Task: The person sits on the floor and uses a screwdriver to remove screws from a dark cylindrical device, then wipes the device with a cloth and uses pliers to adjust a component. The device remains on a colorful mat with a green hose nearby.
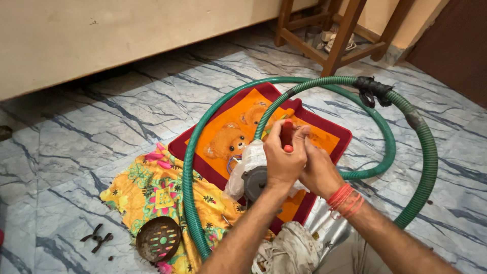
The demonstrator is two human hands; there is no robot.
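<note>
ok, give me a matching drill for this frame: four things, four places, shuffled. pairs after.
1 hose
2 strainer
3 red handle
4 stool

a top right, by the wall
b gripped in both hands
c looped around the orange mat
d bottom left, on the floral cloth

Pairs: 1-c, 2-d, 3-b, 4-a

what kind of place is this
Probably a room in a home, with repair work done on the floor: a marble-patterned tiled floor, a teddy-bear mat spread on it, and wooden furniture legs by the wall.
</note>
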